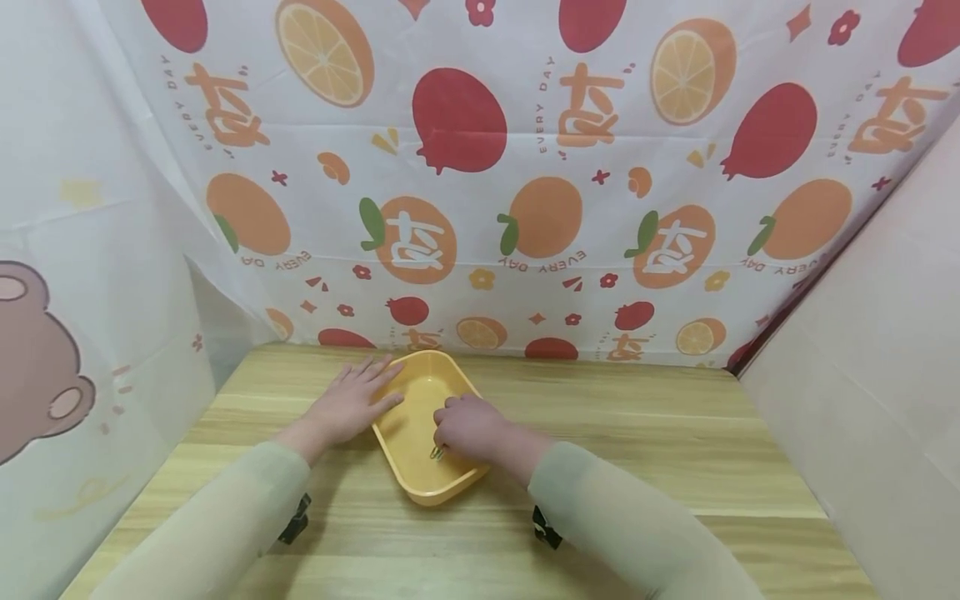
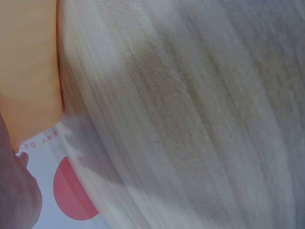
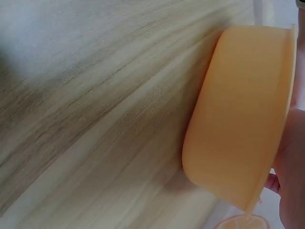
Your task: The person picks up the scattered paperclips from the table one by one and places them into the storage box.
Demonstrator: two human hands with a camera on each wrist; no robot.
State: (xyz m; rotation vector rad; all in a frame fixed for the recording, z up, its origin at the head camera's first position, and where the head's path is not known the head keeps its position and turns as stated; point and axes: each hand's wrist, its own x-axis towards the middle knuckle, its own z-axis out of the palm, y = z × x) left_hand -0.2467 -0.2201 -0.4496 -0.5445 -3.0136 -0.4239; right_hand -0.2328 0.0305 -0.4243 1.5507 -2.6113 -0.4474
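Tray: I see a shallow yellow plastic tray point(image 1: 420, 433) in the lower middle of the head view, set at an angle on the wooden table point(image 1: 637, 467). The right wrist view shows its smooth outer wall point(image 3: 233, 109) at the right of the frame.

Left hand: my left hand point(image 1: 348, 404) lies flat, fingers straight and spread, against the tray's left rim, steadying it and gripping nothing.

Right hand: my right hand point(image 1: 468, 427) is curled over the tray's right side, fingertips down inside. It seems to pinch a small metal clip point(image 1: 436, 452) at the tray floor; the clip is too small to name for certain.

Handling, tray: I judge it light, stiff and slick-walled, likely to slide on the wood unless braced. The rim is the best place to take it.

Handling, clip: I judge it tiny, hard and light, easy to drop, so a fingertip pinch across its width suits it.

Surroundings: a fruit-printed sheet point(image 1: 540, 167) fills the upper frame behind the table.
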